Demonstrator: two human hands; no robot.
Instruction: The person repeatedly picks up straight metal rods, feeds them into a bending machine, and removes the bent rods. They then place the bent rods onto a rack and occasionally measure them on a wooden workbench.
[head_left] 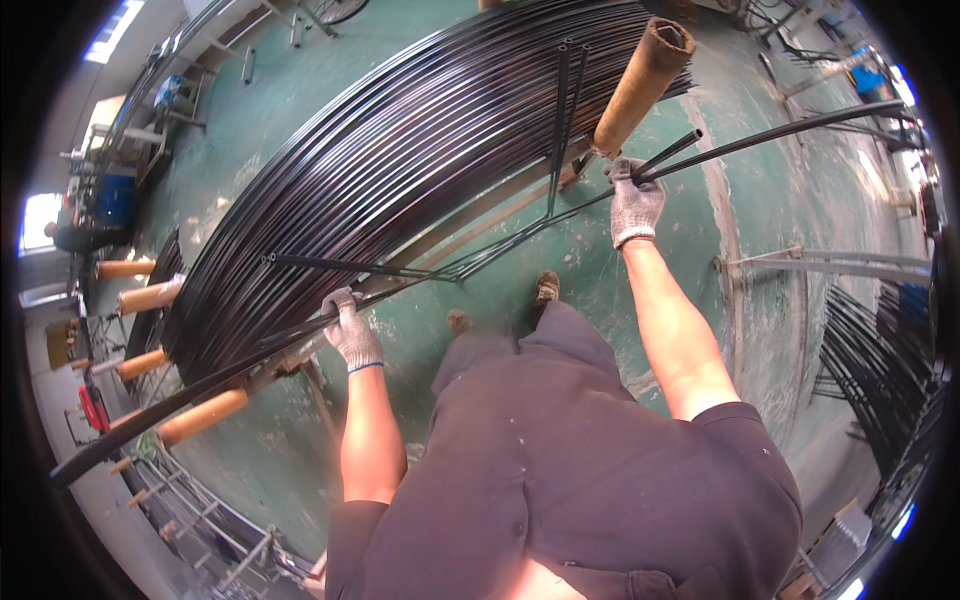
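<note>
My left hand (pixel 352 330), in a grey knit glove, is closed round long black tubes (pixel 520 235) that cross in front of me. Farther right and higher, my gloved right hand (pixel 636 203) grips the same tubes, its fingers curled over them. Short bent ends stick out from the tubes near each hand, and another pair of ends points away between them. Behind the tubes lies a wide stack of curved black tubes (pixel 380 160). The right hand is just below a brown sleeved post (pixel 640 85). Whether the held tubes touch the stack I cannot tell.
Several brown sleeved bars (pixel 203 417) stick out at the left end of the stack. A metal stand (pixel 830 262) is at the right, near another pile of black tubes (pixel 875 370). A metal frame (pixel 215 530) stands at the lower left on the green floor (pixel 680 300).
</note>
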